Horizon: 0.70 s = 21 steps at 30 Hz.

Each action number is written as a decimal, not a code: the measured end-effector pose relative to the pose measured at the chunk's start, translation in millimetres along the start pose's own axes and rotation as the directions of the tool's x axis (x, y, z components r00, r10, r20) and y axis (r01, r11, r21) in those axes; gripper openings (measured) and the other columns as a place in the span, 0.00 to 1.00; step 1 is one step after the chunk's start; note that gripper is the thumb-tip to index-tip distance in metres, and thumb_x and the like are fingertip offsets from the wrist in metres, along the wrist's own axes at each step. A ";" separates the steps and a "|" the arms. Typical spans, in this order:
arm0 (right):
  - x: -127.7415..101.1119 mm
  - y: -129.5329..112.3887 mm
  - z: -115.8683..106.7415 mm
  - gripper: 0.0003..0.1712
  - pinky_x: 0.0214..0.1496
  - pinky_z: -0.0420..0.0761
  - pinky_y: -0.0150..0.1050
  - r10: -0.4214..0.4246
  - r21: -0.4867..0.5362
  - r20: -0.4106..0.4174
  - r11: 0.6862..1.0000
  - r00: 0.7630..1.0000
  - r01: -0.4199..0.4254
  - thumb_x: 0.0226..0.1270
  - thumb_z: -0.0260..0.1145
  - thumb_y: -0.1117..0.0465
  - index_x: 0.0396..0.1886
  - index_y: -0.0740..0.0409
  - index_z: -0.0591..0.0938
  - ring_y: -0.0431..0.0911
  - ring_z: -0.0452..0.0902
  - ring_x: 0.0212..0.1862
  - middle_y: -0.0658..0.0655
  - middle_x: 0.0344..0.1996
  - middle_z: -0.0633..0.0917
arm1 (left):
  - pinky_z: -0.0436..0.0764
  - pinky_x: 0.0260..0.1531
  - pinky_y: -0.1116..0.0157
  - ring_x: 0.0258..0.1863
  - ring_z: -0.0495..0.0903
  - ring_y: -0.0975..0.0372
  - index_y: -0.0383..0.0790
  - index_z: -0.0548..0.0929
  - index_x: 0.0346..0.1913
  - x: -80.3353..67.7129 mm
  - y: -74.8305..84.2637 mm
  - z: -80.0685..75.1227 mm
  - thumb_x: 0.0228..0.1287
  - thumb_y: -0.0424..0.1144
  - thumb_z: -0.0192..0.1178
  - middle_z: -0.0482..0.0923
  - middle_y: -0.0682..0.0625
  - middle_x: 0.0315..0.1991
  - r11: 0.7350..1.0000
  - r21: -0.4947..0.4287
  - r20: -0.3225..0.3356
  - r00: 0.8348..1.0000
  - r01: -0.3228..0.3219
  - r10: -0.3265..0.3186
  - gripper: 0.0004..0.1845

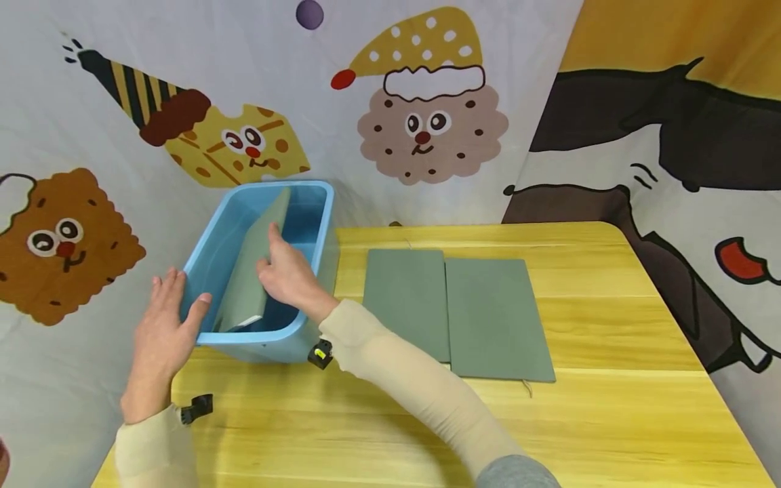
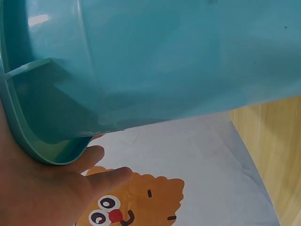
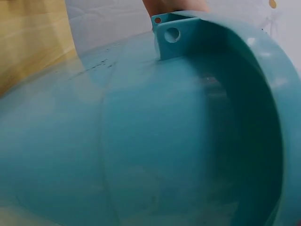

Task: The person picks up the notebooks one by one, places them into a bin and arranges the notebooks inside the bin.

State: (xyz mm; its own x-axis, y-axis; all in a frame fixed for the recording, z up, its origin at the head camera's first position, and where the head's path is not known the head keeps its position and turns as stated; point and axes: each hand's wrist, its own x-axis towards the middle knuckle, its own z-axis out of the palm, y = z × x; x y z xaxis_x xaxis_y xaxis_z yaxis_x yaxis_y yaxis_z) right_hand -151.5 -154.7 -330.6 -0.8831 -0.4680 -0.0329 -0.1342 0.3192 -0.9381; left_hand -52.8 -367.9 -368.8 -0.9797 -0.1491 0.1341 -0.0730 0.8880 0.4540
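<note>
Inside the blue bin (image 1: 308, 237), at the far left of the bench (image 1: 610, 407), a green notebook (image 1: 247, 281) stands on its lower edge and leans toward the bin's left wall; its long axis runs from the near end of the bin up and away to the far end. The right hand (image 1: 287, 274) reaches over the near right rim and lies against the notebook's right-facing cover, fingers (image 1: 273, 237) extended and close together, pointing along the cover toward its upper edge; whether the thumb is curled behind the cover cannot be told from the head view. The notebook thus lies directly to the left of this palm, in contact with it. The left hand (image 1: 165, 325) is outside the bin at the near left corner, fingers spread and roughly straight, thumb on the rim; the left wrist view shows the palm (image 2: 33, 188) under the rim's lip (image 2: 47, 155), bracing the bin, not closing round it. The right hand is the nearer to the notebook; the left is separated from it by the bin wall. Two more green notebooks (image 1: 454, 308) lie flat side by side on the bench to the right of the bin, edges touching, long axes running away from the person, well apart from both hands. The right wrist view shows only the bin's interior wall (image 3: 164, 141).
</note>
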 end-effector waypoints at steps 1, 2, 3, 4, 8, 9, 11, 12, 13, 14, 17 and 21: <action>0.3 0.3 -1.5 0.41 0.12 0.57 0.32 0.003 -0.011 0.003 1.000 1.000 -0.003 0.83 0.53 0.63 0.86 0.51 0.44 0.42 0.54 0.09 0.49 0.09 0.65 | 0.43 0.72 0.30 0.82 0.32 0.42 0.29 0.46 0.82 0.4 1.5 1.0 0.83 0.58 0.37 0.39 0.34 0.83 1.000 -0.007 0.000 1.000 0.005 -0.005 0.41; 0.7 0.6 -3.1 0.41 0.13 0.58 0.32 0.001 -0.025 0.013 1.000 1.000 0.000 0.82 0.53 0.63 0.86 0.52 0.46 0.42 0.54 0.10 0.50 0.10 0.66 | 0.43 0.72 0.29 0.82 0.31 0.43 0.30 0.46 0.82 0.9 2.9 1.7 0.83 0.58 0.37 0.39 0.35 0.83 1.000 -0.010 -0.002 1.000 0.008 -0.008 0.41; 1.0 0.5 -4.9 0.40 0.15 0.59 0.32 -0.004 -0.049 0.033 0.999 0.999 0.006 0.82 0.53 0.64 0.86 0.53 0.48 0.42 0.54 0.11 0.52 0.11 0.67 | 0.43 0.72 0.29 0.82 0.31 0.43 0.30 0.46 0.82 1.3 4.0 2.3 0.83 0.58 0.38 0.38 0.35 0.83 1.000 -0.017 -0.002 1.000 0.010 -0.010 0.41; 0.5 -0.1 -6.9 0.39 0.19 0.62 0.30 -0.013 -0.075 0.056 0.997 0.998 0.017 0.82 0.53 0.63 0.85 0.53 0.50 0.39 0.65 0.15 0.53 0.17 0.76 | 0.42 0.72 0.29 0.83 0.31 0.43 0.31 0.46 0.82 1.8 4.9 2.6 0.83 0.58 0.38 0.38 0.36 0.84 1.000 -0.022 -0.003 1.000 0.014 -0.014 0.41; -9.2 -4.4 -16.9 0.35 0.49 0.77 0.29 -0.051 -0.133 0.138 0.989 0.989 0.069 0.82 0.54 0.55 0.84 0.51 0.58 0.39 0.83 0.52 0.58 0.71 0.76 | 0.40 0.73 0.31 0.83 0.31 0.44 0.32 0.46 0.83 1.0 5.7 3.2 0.83 0.57 0.39 0.38 0.38 0.84 0.999 -0.035 -0.007 1.000 0.028 -0.028 0.40; -13.9 -5.3 -20.3 0.35 0.60 0.75 0.32 -0.066 -0.131 0.142 0.988 0.988 0.085 0.83 0.54 0.52 0.84 0.49 0.59 0.42 0.76 0.65 0.57 0.79 0.65 | 0.40 0.74 0.31 0.83 0.31 0.44 0.32 0.46 0.83 0.5 5.5 3.0 0.83 0.57 0.39 0.38 0.38 0.84 0.999 -0.040 -0.006 0.999 0.033 -0.034 0.40; -26.0 -3.0 -29.2 0.34 0.73 0.70 0.44 -0.103 -0.115 0.120 0.987 0.987 0.116 0.83 0.53 0.46 0.83 0.47 0.61 0.45 0.66 0.75 0.55 0.83 0.54 | 0.39 0.74 0.32 0.82 0.31 0.44 0.32 0.46 0.83 0.2 5.0 5.1 0.83 0.57 0.39 0.38 0.39 0.84 0.998 -0.051 -0.004 0.999 0.032 -0.032 0.40; -32.5 -0.8 -34.3 0.34 0.78 0.62 0.48 -0.128 -0.119 0.099 0.983 0.987 0.139 0.83 0.52 0.43 0.83 0.46 0.63 0.46 0.55 0.80 0.53 0.83 0.55 | 0.39 0.74 0.33 0.82 0.31 0.44 0.32 0.46 0.83 0.1 4.8 5.7 0.84 0.56 0.38 0.38 0.39 0.84 0.998 -0.055 -0.003 1.000 0.029 -0.029 0.40; -39.1 2.1 -39.8 0.34 0.78 0.63 0.51 -0.156 -0.117 0.081 0.979 0.984 0.165 0.83 0.51 0.41 0.82 0.46 0.64 0.47 0.57 0.80 0.52 0.83 0.56 | 0.38 0.75 0.33 0.82 0.30 0.44 0.33 0.46 0.83 0.0 4.8 5.9 0.84 0.56 0.38 0.37 0.39 0.84 0.998 -0.060 -0.002 1.000 0.027 -0.027 0.39; -45.7 5.8 -45.6 0.33 0.78 0.62 0.53 -0.180 -0.117 0.063 0.975 0.982 0.187 0.83 0.50 0.41 0.81 0.46 0.66 0.47 0.57 0.80 0.51 0.82 0.57 | 0.37 0.75 0.34 0.82 0.30 0.44 0.33 0.45 0.83 -0.2 4.8 6.1 0.84 0.56 0.38 0.37 0.39 0.84 0.998 -0.062 -0.001 1.000 0.026 -0.026 0.39; -63.8 22.2 -63.2 0.32 0.76 0.64 0.56 -0.232 -0.127 0.028 0.964 0.972 0.234 0.83 0.49 0.40 0.79 0.46 0.69 0.48 0.58 0.79 0.49 0.81 0.60 | 0.37 0.75 0.34 0.82 0.31 0.43 0.33 0.45 0.83 -1.0 5.0 6.0 0.84 0.55 0.37 0.37 0.40 0.84 0.997 -0.067 0.002 1.000 0.029 -0.029 0.38; -84.9 49.6 -88.5 0.31 0.77 0.61 0.59 -0.237 -0.152 -0.001 0.960 0.972 0.234 0.83 0.50 0.41 0.78 0.49 0.71 0.50 0.56 0.80 0.52 0.80 0.63 | 0.37 0.75 0.34 0.82 0.31 0.44 0.35 0.44 0.83 -2.0 6.1 6.5 0.84 0.55 0.36 0.36 0.41 0.84 0.997 -0.066 0.007 0.999 0.050 -0.050 0.38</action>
State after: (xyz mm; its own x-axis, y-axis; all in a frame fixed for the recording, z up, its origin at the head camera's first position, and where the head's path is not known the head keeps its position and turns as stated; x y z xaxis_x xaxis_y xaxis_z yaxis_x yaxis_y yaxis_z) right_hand -123.0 -26.2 -343.8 -0.8266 -0.5296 0.1905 -0.4037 0.3219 -0.8564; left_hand -52.5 -359.3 -372.0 -0.9761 -0.1902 0.1051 -0.1097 0.8487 0.5174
